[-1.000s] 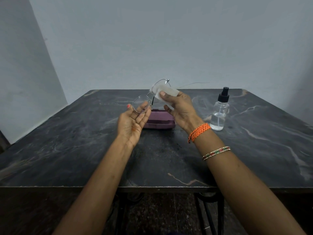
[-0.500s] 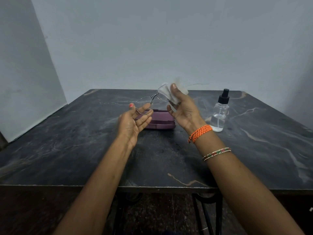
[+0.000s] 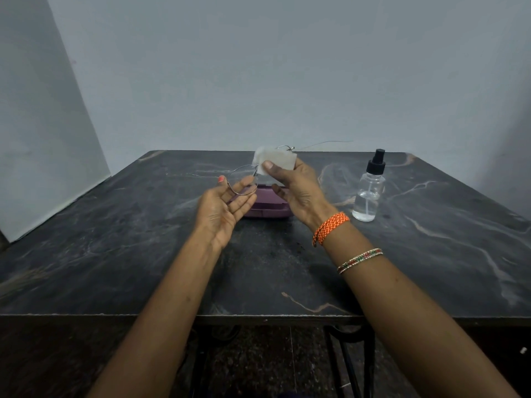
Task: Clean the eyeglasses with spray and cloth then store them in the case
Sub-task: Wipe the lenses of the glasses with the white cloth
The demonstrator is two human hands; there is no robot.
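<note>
Your left hand point(image 3: 227, 209) cradles the eyeglasses point(image 3: 244, 183) palm-up, its fingers curled loosely round the near lens rim and holding the frame in the air. Your right hand point(image 3: 293, 186) pinches the white cloth point(image 3: 274, 162) over the far lens, thumb on the side facing you, fingers hidden behind. Half a second ago the cloth sat bunched higher and blurred with motion; now it lies flatter across that lens and your thumb has slid down toward the bridge. That reads as a wiping stroke in progress on the second lens, so the cleaning step is probably well along. Both forearms reach forward and converge, wrists raised above the table point(image 3: 115, 254), with the right wrist bent inward toward the left hand. The purple case point(image 3: 267, 208) lies closed just beyond and beneath your hands, not yet opened for storage. The spray bottle point(image 3: 369, 191) stands upright, well off to the right of your right hand, untouched.
</note>
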